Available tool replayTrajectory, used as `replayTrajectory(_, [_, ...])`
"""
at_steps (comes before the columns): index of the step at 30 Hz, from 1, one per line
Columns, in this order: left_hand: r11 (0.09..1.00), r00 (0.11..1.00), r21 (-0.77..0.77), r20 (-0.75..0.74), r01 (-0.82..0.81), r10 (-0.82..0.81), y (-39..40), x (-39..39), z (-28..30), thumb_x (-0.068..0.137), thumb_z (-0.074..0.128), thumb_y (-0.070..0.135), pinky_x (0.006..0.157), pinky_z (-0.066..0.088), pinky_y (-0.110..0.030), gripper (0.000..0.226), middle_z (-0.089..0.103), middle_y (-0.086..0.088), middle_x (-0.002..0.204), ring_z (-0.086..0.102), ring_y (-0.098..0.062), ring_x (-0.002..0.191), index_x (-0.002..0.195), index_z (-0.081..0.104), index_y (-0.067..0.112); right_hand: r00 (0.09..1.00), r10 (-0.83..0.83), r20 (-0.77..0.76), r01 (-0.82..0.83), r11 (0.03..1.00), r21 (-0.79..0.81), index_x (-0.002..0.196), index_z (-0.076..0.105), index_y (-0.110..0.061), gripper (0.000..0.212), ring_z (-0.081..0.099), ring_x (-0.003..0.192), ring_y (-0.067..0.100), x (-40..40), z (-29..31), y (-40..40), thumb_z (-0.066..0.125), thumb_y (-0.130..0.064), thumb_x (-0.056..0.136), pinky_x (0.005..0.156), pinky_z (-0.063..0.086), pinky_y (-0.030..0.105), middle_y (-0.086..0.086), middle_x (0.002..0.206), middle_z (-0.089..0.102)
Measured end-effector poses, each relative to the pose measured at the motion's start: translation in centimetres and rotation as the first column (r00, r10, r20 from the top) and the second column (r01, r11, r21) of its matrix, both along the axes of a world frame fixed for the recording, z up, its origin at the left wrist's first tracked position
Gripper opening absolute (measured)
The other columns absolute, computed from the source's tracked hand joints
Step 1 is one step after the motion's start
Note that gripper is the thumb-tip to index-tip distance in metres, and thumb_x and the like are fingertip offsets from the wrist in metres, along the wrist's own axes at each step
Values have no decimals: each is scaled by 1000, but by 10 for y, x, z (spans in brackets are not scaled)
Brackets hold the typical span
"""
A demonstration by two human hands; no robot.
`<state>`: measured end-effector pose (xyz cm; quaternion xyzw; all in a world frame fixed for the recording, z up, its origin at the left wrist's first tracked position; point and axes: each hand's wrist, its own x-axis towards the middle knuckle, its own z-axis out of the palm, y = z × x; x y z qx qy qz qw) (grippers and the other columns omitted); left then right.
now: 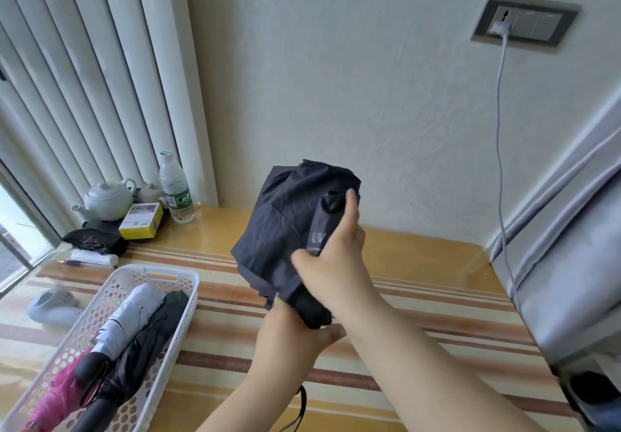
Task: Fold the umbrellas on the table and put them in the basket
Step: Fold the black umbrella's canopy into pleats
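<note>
I hold a black folding umbrella (285,226) upright in the air above the striped table (420,283); its canopy hangs loose and bunched. My left hand (292,334) grips its lower end from below. My right hand (332,263) wraps the canopy higher up, thumb raised against the cloth. Its black wrist strap (302,401) dangles under my left forearm. At the lower left stands a white perforated basket (181,300) that holds a folded grey umbrella (131,314), a black umbrella (151,341) and a pink umbrella (57,394).
At the far left of the table are a white teapot (107,198), a water bottle (176,189), a yellow box (141,221), a black pouch (94,241), a pen (84,263) and a white handheld fan (53,307). A grey curtain (571,263) and a charger cable (500,162) hang on the right.
</note>
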<state>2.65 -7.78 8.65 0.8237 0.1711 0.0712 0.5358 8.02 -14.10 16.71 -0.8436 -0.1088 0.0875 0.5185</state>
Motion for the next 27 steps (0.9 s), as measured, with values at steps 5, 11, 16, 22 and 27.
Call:
replayTrajectory(5, [925, 998, -376, 37, 52, -41, 27, 0, 14, 51, 86, 45, 46, 43, -24, 60, 56, 4, 54, 52, -10, 46, 87, 54, 9, 967, 99, -235, 20, 890, 456, 146, 23, -48, 94, 62, 79, 14, 21, 7, -22, 28, 19, 80, 63, 45, 25, -11, 120, 60])
replayTrajectory(11, [557, 994, -824, 66, 106, -91, 45, -13, 23, 66, 75, 28, 41, 37, -25, 38, 42, -4, 56, 39, -15, 44, 83, 47, 8, 916, 217, -337, 33, 796, 604, 112, 62, -14, 56, 68, 76, 25, 33, 27, -71, 33, 16, 74, 57, 56, 30, 8, 87, 70])
replayTrajectory(16, [596, 992, -795, 67, 118, -107, 55, -20, 22, 63, 77, 32, 42, 36, -25, 39, 43, -10, 59, 39, -18, 43, 75, 49, 6, 958, 162, -236, -39, 890, 454, 135, 45, -34, 65, 66, 80, 16, 47, 36, -98, 57, 6, 85, 80, 49, 33, 7, 91, 70])
replayTrajectory(22, [676, 990, -727, 41, 121, -133, 53, -22, 21, 53, 78, 36, 42, 38, -26, 53, 51, -14, 60, 41, -18, 42, 85, 50, 3, 996, 80, 39, -82, 996, 45, 105, 63, -38, 26, 68, 86, 17, 59, 47, -93, 71, -23, 86, 87, 51, 33, 8, 90, 72])
replayTrajectory(27, [678, 994, -728, 33, 97, -107, 57, -26, 17, 46, 81, 28, 40, 37, -25, 47, 49, -11, 56, 40, -17, 40, 72, 51, 3, 982, 179, 52, -184, 977, 110, 98, 62, -28, 34, 67, 82, 17, 61, 54, -98, 66, 3, 86, 81, 54, 31, -6, 103, 71])
